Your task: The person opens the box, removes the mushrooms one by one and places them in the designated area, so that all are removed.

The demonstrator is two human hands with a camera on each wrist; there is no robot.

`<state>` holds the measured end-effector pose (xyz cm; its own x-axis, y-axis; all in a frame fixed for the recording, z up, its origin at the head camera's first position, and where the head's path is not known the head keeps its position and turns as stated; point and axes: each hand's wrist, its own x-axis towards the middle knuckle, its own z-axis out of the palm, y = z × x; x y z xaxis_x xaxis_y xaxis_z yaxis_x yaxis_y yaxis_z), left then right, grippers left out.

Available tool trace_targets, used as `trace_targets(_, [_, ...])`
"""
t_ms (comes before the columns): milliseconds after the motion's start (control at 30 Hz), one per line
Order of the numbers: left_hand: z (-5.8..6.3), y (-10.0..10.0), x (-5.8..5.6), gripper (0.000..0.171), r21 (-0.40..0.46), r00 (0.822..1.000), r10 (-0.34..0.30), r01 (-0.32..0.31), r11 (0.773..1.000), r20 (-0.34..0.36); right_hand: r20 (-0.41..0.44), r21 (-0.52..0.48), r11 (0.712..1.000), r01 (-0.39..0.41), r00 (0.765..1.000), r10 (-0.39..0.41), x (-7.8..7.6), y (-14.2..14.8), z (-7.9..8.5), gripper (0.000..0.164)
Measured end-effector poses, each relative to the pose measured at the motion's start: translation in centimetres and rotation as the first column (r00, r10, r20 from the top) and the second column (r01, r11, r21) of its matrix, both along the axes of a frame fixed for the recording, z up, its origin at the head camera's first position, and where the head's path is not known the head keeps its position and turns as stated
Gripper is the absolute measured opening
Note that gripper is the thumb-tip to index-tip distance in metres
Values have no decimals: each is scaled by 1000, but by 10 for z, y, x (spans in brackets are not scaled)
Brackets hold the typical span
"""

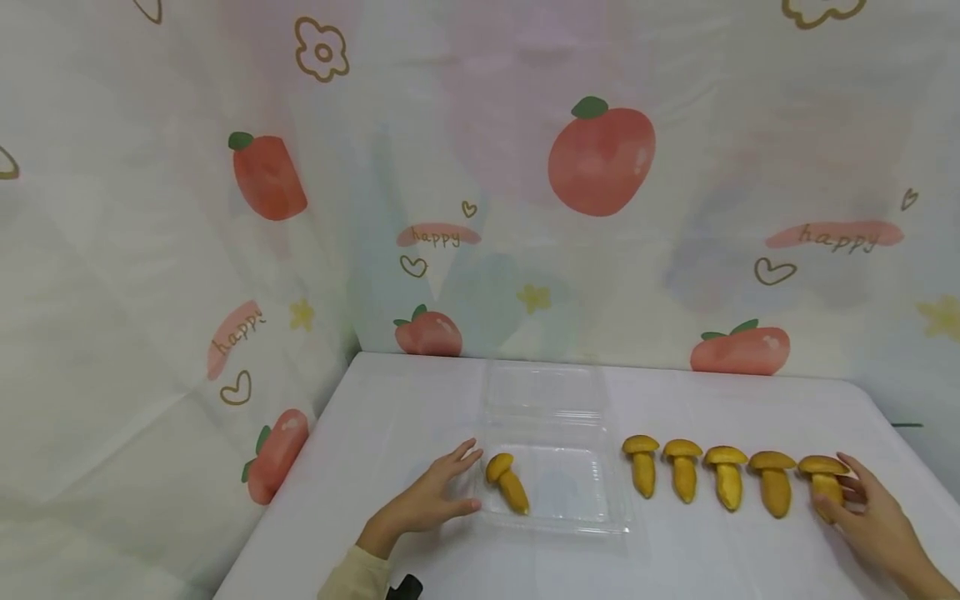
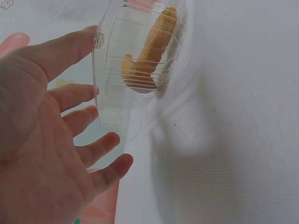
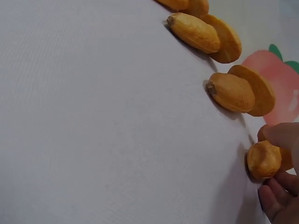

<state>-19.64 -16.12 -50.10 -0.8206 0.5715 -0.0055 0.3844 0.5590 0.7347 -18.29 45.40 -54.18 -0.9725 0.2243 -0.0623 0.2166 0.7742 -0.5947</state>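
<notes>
My right hand [image 1: 870, 512] grips the rightmost yellow mushroom [image 1: 823, 467] of a row, thumb on one side of the stem and fingers on the other. In the right wrist view that mushroom [image 3: 264, 160] shows its stem end between thumb and fingers. My left hand [image 1: 431, 500] has its fingers spread at the left side of a clear plastic clamshell box [image 1: 555, 525]. In the left wrist view, the thumb and some fingertips meet or nearly meet the box's rim [image 2: 95, 70]. One mushroom [image 1: 510, 486] lies tilted inside the box's left part.
Several more mushrooms [image 1: 726, 479] lie side by side, caps away from me, between box and right hand. The box's raised or folded-back lid [image 1: 543, 392] extends toward the printed backdrop [image 1: 495, 167]. A white cloth [image 1: 420, 392] covers the table. Something black [image 1: 406, 587] sits by the left sleeve.
</notes>
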Motion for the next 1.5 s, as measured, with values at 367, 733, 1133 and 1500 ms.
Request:
trace_targets(367, [0, 1, -1, 76, 6, 1000, -7, 7, 1000, 14, 107, -34, 998, 50, 993, -46, 10, 1, 19, 86])
trace_targets(733, [1, 3, 3, 75, 4, 1000, -12, 12, 1000, -5, -162, -5, 999, -53, 985, 51, 20, -21, 40, 77])
trace_targets(1133, [2, 0, 1, 75, 10, 1000, 8, -8, 1000, 6, -255, 0, 988, -152, 956, 147, 28, -78, 61, 61])
trace_targets(1500, [-1, -1, -2, 76, 0, 1000, -12, 12, 1000, -10, -360, 8, 950, -311, 886, 293, 24, -125, 64, 56])
